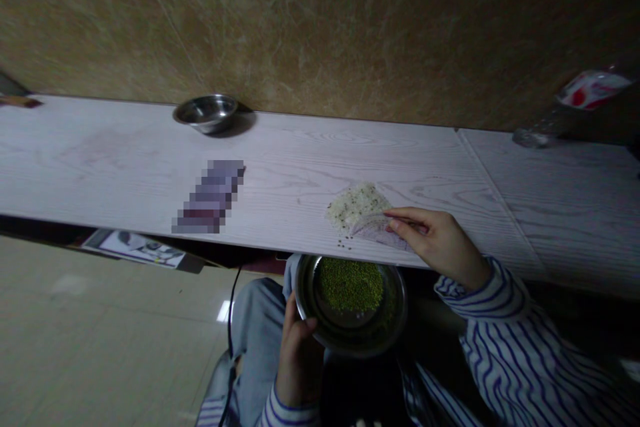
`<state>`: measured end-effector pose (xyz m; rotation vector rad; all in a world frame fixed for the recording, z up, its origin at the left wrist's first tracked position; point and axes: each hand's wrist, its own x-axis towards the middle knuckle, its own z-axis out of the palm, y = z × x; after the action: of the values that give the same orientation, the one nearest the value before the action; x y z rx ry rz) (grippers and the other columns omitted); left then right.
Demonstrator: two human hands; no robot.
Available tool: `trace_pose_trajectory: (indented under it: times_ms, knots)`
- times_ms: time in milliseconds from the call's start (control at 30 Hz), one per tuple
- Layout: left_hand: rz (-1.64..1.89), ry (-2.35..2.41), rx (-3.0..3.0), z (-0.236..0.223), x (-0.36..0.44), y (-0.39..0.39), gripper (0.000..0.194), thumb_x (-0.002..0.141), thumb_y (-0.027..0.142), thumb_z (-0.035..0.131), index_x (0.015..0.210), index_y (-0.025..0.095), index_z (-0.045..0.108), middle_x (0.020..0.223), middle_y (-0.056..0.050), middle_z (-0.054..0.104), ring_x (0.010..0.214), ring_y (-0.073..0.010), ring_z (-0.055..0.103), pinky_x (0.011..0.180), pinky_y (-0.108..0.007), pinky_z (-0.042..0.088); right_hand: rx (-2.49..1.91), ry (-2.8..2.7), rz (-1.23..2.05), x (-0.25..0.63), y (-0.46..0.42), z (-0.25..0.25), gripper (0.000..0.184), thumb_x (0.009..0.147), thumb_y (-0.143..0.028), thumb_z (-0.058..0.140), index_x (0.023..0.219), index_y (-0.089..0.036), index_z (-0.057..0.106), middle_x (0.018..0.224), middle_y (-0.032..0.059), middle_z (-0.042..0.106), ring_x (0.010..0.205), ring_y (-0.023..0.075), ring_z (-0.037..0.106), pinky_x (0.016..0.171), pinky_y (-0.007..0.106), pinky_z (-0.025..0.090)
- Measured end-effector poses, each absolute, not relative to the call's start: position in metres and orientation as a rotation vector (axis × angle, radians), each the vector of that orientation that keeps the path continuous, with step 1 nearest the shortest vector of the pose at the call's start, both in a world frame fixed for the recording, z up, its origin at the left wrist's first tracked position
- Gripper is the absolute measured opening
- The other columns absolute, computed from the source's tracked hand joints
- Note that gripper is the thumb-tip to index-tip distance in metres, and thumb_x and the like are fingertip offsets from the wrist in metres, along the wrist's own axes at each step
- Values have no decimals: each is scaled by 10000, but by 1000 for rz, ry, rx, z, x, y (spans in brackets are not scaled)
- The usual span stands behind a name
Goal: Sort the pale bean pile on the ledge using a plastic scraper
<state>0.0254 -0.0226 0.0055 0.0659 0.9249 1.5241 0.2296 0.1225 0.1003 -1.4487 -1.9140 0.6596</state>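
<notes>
L hand (300, 353) grips steel bowl (399, 310) w/ green grains (350, 285), just below edge of table (290, 153). R hand (440, 240) pinches thin purplish sheet (371, 227) at R side of dark-speckled white grain pile (356, 201) on table.

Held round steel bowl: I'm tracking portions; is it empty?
Not empty: small round green beans lie inside the round steel bowl.

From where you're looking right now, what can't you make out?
Head view, left hand: some fingers hidden behind the steel bowl of mung beans.
Head view, rice pile: near edge partly hidden by the patterned sheet in the right hand.
Head view, flat purplish object: details lost to pixelation.
Head view, plastic bottle: label too blurred to read.
Head view, brown object: cut off by the left edge.
</notes>
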Motion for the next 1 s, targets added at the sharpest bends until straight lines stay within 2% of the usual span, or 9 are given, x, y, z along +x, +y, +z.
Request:
trace_pose_trajectory:
  times_ms: [100,500,1000]
  knots:
    - [1520,924,66,5,25,-23,511,742,210,706,1247,283,739,1193,-63,738,1106,-296,636,895,-389,508,-1460,-1921,656,228,121,100,248,862,-225,643,1020,-178,828,983,91,830,876,255,790,799,365,647]
    - [1523,955,59,6,24,-21,505,695,229,735,1199,258,750,1145,-85,755,1079,-305,660,907,-412,512,-1389,-1889,723,223,122,97,257,866,-216,630,1034,-175,820,944,90,832,865,241,796,757,334,652]
    - [1530,942,79,9,25,-22,465,736,222,727,1200,254,744,1193,-86,738,1136,-317,646,948,-422,497,-1370,-1906,691,209,124,90,255,882,-214,633,1056,-194,818,997,81,829,901,236,790,808,357,643]
